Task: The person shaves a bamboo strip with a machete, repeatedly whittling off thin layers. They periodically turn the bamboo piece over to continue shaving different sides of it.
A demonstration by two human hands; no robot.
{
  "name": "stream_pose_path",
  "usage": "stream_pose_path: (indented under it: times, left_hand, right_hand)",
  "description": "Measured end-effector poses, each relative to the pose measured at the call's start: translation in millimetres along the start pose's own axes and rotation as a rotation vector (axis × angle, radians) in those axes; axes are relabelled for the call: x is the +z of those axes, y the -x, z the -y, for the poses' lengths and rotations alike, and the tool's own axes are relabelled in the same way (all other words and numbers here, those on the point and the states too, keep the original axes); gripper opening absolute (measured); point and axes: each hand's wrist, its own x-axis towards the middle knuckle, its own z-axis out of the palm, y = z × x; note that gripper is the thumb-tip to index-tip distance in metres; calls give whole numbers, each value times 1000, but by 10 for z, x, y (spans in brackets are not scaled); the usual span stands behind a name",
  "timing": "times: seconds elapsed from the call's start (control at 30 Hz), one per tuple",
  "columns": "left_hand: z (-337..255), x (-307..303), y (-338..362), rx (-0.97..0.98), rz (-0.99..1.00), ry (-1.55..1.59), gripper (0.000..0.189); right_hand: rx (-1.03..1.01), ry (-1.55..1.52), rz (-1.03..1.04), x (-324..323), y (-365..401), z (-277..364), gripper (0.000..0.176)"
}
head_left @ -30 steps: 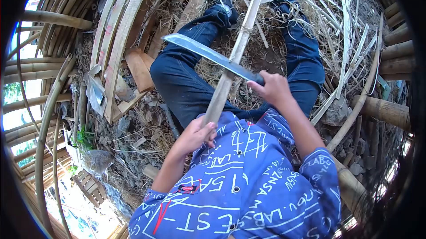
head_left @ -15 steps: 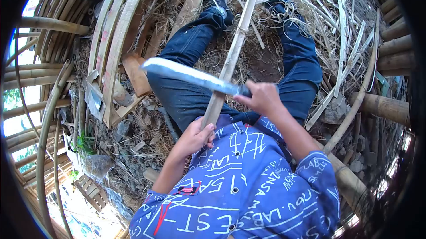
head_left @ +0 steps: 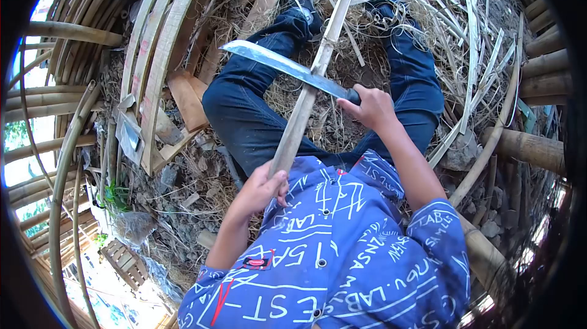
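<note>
My left hand is closed around the near end of a long split bamboo strip, close to my shirt. The strip slants away from me between my legs toward the far edge of the view. My right hand grips the dark handle of a machete. Its long blade points to the left and lies across the strip about midway along, seemingly touching it. The hand hides part of the handle.
Thin bamboo slivers and curled shavings litter the ground around my shoes. Wooden slats stand at the left. Thick bamboo poles lie at the right, and a bamboo frame borders the left side. A small wooden crate sits lower left.
The machete has moved away from me along the strip, toward my feet, with my right hand. My left hand still holds the strip's near end, shifted slightly left.
</note>
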Motion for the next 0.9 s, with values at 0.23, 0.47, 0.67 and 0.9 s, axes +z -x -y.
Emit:
stream_pose_path:
  times: [0.23,0.47,0.67,0.9]
  left_hand:
    - [-68,-2,-28,-8,22,-44,17]
    - [-21,-44,96,-24,54,26,19]
    - [-32,-58,-6,-36,42,1,16]
    - [-64,57,12,-14,-214,-537,15]
  right_hand:
    - [-222,-1,126,-189,182,201,63]
    - [125,-85,-49,-8,-255,-331,64]
    - [-40,-17,20,-54,121,-110,61]
    - [-105,-143,130,55,404,199,63]
